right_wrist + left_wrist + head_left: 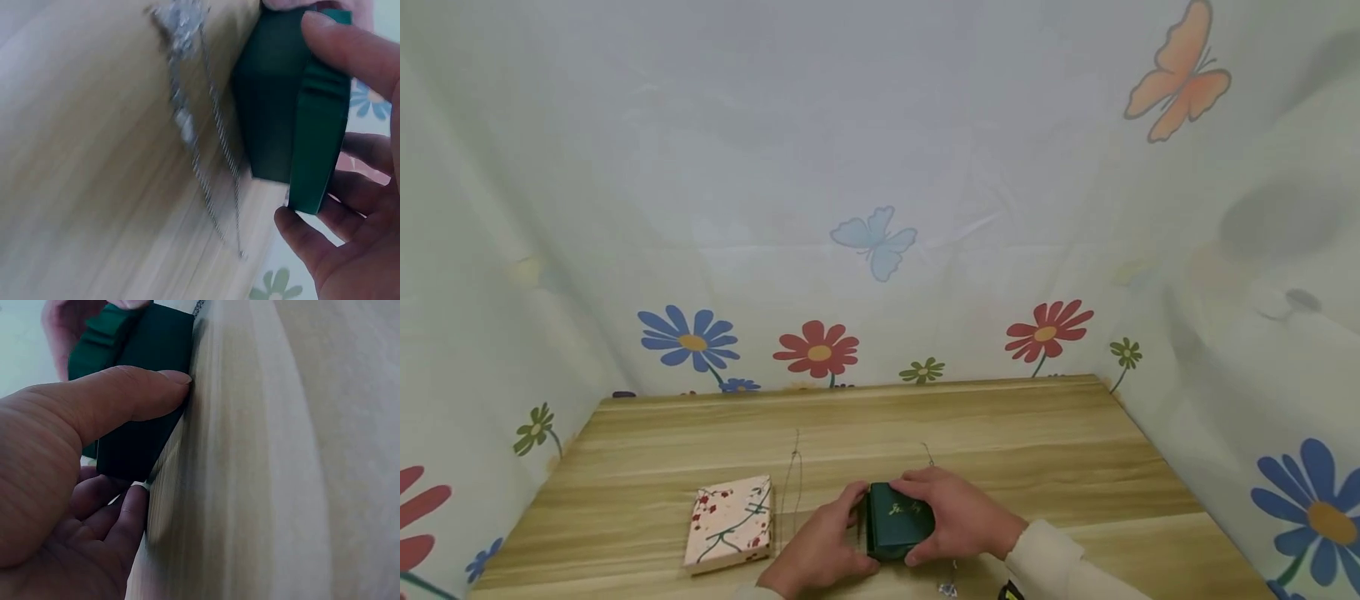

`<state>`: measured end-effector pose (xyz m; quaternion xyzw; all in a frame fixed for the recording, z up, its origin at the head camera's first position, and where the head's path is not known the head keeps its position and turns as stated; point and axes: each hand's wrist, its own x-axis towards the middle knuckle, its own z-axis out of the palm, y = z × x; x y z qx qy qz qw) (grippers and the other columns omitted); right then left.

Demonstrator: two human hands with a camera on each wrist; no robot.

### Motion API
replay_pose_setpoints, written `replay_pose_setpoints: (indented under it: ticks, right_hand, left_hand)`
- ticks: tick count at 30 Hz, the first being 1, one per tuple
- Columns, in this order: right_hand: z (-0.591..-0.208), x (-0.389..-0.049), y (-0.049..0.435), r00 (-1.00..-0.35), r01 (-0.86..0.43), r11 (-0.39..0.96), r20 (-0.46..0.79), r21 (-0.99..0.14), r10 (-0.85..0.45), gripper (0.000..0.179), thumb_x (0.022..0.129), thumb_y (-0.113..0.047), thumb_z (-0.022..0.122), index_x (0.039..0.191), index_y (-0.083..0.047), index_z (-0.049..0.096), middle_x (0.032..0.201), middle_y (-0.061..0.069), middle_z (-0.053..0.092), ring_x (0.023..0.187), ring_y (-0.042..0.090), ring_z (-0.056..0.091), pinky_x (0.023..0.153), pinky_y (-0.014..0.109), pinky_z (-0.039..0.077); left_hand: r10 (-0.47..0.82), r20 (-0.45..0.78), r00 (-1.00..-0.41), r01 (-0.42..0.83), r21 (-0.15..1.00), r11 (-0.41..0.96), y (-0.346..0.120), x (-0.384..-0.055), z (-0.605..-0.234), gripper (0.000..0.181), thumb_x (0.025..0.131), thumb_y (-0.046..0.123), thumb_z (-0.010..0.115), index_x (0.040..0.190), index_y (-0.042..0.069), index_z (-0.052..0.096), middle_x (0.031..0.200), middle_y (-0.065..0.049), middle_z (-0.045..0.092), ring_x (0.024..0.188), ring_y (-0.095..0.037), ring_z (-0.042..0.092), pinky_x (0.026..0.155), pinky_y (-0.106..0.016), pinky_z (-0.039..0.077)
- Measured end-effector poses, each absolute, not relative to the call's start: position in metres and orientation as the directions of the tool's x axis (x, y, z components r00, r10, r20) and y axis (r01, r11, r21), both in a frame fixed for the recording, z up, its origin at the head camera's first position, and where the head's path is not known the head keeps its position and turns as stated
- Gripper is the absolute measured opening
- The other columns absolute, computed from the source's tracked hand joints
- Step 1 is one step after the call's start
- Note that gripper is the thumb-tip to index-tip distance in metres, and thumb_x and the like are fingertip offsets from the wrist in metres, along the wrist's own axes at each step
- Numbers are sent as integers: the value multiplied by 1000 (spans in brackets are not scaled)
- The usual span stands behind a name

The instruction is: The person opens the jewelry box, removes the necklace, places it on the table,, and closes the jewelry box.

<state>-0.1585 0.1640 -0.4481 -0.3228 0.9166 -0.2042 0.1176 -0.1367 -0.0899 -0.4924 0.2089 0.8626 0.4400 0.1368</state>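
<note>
Both hands hold a dark green jewelry box (901, 529) with gold lettering on its lid, low at the front of the table. My left hand (827, 546) grips its left side; in the left wrist view the thumb (134, 390) lies along the lower part, close to the tabletop. From the right, my right hand (958, 512) grips the lid (319, 144) between thumb and fingers. The lid sits over the base and juts past it in the right wrist view. Beside the box lies a silver necklace (181, 28) with a sparkling pendant, partly hidden by the right hand in the head view.
A pale pink box (730, 525) with a floral branch print lies left of the hands. Between it and the left hand, a thin chain necklace (797, 467) is stretched out on the wooden table (1000, 417). A small black-and-yellow object (1011, 591) shows at the front edge. Flower-printed curtains surround the table.
</note>
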Motion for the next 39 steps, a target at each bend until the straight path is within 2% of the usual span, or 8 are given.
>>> replay_pose_setpoints:
  ticks: [6, 14, 19, 28, 32, 35, 37, 39]
  right_hand:
    - [-448, -160, 152, -752, -577, 709, -76, -405, -655, 90, 77, -53, 90, 153, -23, 53, 154, 7, 56, 140, 27, 55, 113, 41, 52]
    - [-448, -162, 146, -747, -613, 718, -55, -329, -663, 90, 77, -53, 89, 152, -20, 54, 152, 9, 57, 138, 27, 56, 112, 40, 52]
    - [-444, -160, 142, -751, -615, 730, -62, -298, -658, 88, 76, -52, 90, 151, -19, 56, 151, 9, 59, 137, 26, 57, 111, 38, 53]
    - [-450, -156, 142, -749, -617, 730, -67, -294, -659, 88, 75, -51, 91, 151, -22, 56, 147, 5, 61, 130, 22, 59, 108, 37, 54]
    - [-456, -153, 141, -756, -606, 734, -66, -306, -651, 89, 76, -51, 90, 153, -23, 54, 148, 5, 60, 132, 22, 58, 107, 37, 55]
    - [-455, -155, 142, -751, -605, 730, -74, -318, -656, 91, 79, -55, 87, 156, -24, 49, 157, 6, 53, 142, 28, 53, 111, 44, 53]
    - [-448, -157, 145, -756, -585, 728, -84, -357, -649, 93, 83, -59, 82, 160, -26, 42, 166, 5, 42, 151, 32, 42, 116, 52, 48]
    - [-435, -160, 150, -770, -566, 725, -61, -393, -635, 93, 88, -62, 75, 164, -27, 34, 172, 5, 30, 159, 35, 30, 120, 60, 41]
  left_hand:
    - [491, 16, -871, 325, 769, 551, -90, -138, -494, 105, 71, 26, 95, 154, 2, 36, 150, -23, 57, 122, -42, 69, 103, -49, 58]
    - [492, 25, -870, 347, 739, 578, -91, -142, -494, 101, 70, 28, 96, 151, 7, 39, 141, -17, 64, 119, -33, 69, 101, -47, 59]
    - [494, 18, -869, 353, 724, 593, -90, -142, -492, 97, 68, 27, 96, 147, 9, 41, 131, -13, 69, 112, -24, 69, 96, -41, 58]
    - [488, 10, -873, 347, 716, 605, -88, -137, -491, 106, 67, 29, 96, 151, 4, 37, 133, -15, 67, 113, -24, 67, 97, -41, 57]
    - [505, -41, -862, 321, 727, 607, -91, -138, -490, 116, 66, 35, 97, 156, 0, 33, 142, -19, 61, 123, -27, 63, 106, -46, 54]
    - [501, -97, -860, 275, 738, 616, -96, -142, -479, 119, 73, 44, 93, 161, 0, 27, 157, -22, 48, 137, -34, 55, 114, -57, 48]
    - [469, -113, -876, 247, 730, 637, -101, -143, -463, 117, 78, 51, 89, 164, 3, 25, 166, -22, 36, 149, -39, 43, 118, -65, 40]
    - [423, -95, -901, 238, 708, 665, -107, -146, -442, 113, 84, 58, 82, 165, 6, 24, 173, -21, 22, 159, -43, 25, 121, -71, 31]
